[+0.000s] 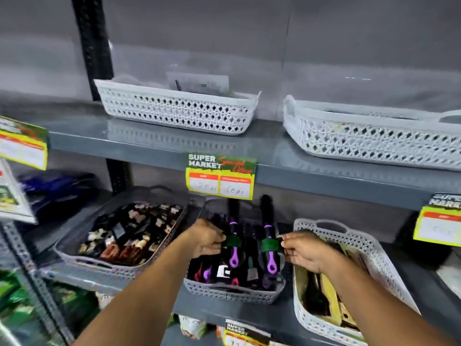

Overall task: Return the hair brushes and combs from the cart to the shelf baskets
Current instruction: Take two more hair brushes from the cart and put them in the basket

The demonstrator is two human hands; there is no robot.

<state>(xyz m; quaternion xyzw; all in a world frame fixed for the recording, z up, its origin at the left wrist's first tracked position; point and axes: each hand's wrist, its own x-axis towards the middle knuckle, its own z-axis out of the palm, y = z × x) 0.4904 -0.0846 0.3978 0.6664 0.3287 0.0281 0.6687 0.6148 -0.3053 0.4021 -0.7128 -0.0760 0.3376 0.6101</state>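
Two black round hair brushes with purple handles and green label bands stand over the grey middle basket (232, 294) on the lower shelf. My left hand (207, 239) pinches the left brush (233, 242) at its green band. My right hand (303, 250) pinches the right brush (269, 245) at its band. Both brushes point bristles-up, with their handle loops down among several other brushes lying in the basket. The cart is out of view.
A grey basket of hair clips (119, 236) sits to the left, a white basket of wooden combs and brushes (369, 260) to the right. Two white baskets (174, 108) (374, 138) stand on the upper shelf. Price tags (220, 177) hang from shelf edges.
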